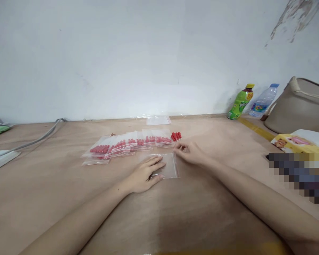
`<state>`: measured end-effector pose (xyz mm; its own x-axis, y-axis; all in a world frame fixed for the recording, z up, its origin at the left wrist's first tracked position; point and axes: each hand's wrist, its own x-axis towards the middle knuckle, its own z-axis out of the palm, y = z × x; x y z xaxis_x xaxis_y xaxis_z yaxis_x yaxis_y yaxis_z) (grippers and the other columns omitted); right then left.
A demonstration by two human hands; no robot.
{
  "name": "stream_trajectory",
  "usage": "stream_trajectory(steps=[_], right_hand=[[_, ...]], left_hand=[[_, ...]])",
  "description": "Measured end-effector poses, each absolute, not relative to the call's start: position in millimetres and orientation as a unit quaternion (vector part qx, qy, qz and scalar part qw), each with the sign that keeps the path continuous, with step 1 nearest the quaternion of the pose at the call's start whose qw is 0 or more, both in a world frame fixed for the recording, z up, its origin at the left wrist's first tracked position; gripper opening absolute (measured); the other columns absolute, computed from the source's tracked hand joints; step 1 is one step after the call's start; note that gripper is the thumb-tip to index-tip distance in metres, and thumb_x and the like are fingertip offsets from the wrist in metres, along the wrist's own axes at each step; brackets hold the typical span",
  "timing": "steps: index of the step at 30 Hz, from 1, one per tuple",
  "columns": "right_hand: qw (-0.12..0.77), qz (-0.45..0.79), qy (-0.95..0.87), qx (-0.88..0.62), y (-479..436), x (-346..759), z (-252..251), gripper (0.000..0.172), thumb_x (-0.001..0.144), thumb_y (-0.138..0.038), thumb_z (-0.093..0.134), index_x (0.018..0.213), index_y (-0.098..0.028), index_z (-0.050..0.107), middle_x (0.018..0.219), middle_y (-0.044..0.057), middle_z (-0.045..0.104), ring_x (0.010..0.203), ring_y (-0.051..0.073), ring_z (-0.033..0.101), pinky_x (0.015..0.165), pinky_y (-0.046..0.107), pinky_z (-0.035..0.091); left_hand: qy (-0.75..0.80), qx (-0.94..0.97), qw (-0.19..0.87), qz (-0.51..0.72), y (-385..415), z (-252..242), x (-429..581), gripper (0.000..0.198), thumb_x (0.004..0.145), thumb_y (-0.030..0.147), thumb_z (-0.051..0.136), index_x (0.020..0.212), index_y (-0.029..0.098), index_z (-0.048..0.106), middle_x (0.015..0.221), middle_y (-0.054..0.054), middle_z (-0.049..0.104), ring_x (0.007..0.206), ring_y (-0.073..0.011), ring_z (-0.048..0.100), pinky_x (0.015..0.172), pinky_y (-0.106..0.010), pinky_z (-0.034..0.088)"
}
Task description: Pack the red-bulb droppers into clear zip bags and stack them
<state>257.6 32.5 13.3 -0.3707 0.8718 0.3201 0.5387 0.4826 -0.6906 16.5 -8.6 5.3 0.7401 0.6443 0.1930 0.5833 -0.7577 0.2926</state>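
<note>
My left hand lies flat with its fingers spread, pressing a clear plastic zip bag to the table. At the bag's upper right corner is my right hand, its fingers curled together; whether something is pinched in them is too small to make out. Just beyond those fingers lie several loose red-headed pieces with thin pale stems, side by side. To the left, an overlapping row of clear zip bags stretches across the table, with similar red pieces inside.
Flat clear bags lie by the wall. At the right stand a green drink bottle, a clear water bottle and a beige bag, with a yellow-and-white packet nearer. A grey cable runs along the left side of the brown table.
</note>
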Motion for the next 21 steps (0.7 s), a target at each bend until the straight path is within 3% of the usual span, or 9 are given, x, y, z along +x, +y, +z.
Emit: stream_trajectory(steps=[3, 6, 9, 12, 17, 21], right_hand=[[0.354, 0.189, -0.657, -0.638, 66, 263, 16, 0.016, 0.073, -0.026, 0.053, 0.084, -0.016, 0.058, 0.081, 0.005, 0.063, 0.074, 0.015, 0.057, 0.066, 0.024, 0.043], [0.31, 0.187, -0.597, -0.716, 95, 263, 19, 0.023, 0.066, -0.025, 0.06, 0.087, -0.015, 0.058, 0.082, 0.007, 0.063, 0.078, 0.017, 0.057, 0.063, 0.023, 0.042], [0.271, 0.217, -0.588, -0.73, 111, 257, 24, 0.007, 0.061, -0.017, 0.063, 0.063, -0.015, 0.057, 0.061, 0.004, 0.057, 0.065, 0.017, 0.055, 0.053, 0.023, 0.037], [0.252, 0.254, -0.574, -0.737, 116, 253, 26, 0.022, 0.061, -0.012, 0.065, 0.048, -0.017, 0.047, 0.044, 0.0, 0.045, 0.053, 0.013, 0.048, 0.046, 0.022, 0.03], [0.271, 0.35, -0.54, -0.716, 118, 261, 22, 0.031, 0.063, -0.013, 0.066, 0.046, -0.018, 0.04, 0.037, -0.005, 0.034, 0.039, 0.007, 0.033, 0.037, 0.021, 0.021], [0.327, 0.432, -0.5, -0.675, 116, 270, 18, 0.028, 0.066, -0.01, 0.062, 0.051, -0.018, 0.039, 0.037, -0.008, 0.03, 0.035, 0.005, 0.026, 0.035, 0.02, 0.019]], left_hand=[[0.34, 0.924, 0.109, 0.136, -7, 4, 16, 0.046, 0.089, 0.042, 0.044, 0.131, 0.023, 0.043, 0.141, -0.008, 0.033, 0.13, -0.0256, 0.03, 0.105, -0.045, 0.028], [0.344, 0.924, 0.101, 0.133, -9, 8, 17, 0.046, 0.089, 0.042, 0.043, 0.13, 0.022, 0.044, 0.14, -0.009, 0.036, 0.128, -0.0245, 0.035, 0.104, -0.043, 0.029], [0.338, 0.929, 0.087, 0.124, -9, 11, 18, 0.043, 0.091, 0.041, 0.04, 0.129, 0.021, 0.046, 0.137, -0.008, 0.041, 0.125, -0.0233, 0.038, 0.104, -0.041, 0.03], [0.337, 0.93, 0.071, 0.125, -7, 10, 17, 0.041, 0.091, 0.04, 0.04, 0.127, 0.024, 0.049, 0.135, -0.006, 0.044, 0.123, -0.0241, 0.04, 0.102, -0.043, 0.032], [0.343, 0.926, 0.077, 0.14, -4, 3, 16, 0.041, 0.089, 0.042, 0.042, 0.127, 0.027, 0.047, 0.137, -0.006, 0.041, 0.124, -0.0247, 0.038, 0.101, -0.044, 0.032], [0.347, 0.924, 0.088, 0.134, -3, 1, 15, 0.042, 0.09, 0.043, 0.042, 0.128, 0.026, 0.046, 0.139, -0.007, 0.038, 0.127, -0.0238, 0.035, 0.103, -0.044, 0.031]])
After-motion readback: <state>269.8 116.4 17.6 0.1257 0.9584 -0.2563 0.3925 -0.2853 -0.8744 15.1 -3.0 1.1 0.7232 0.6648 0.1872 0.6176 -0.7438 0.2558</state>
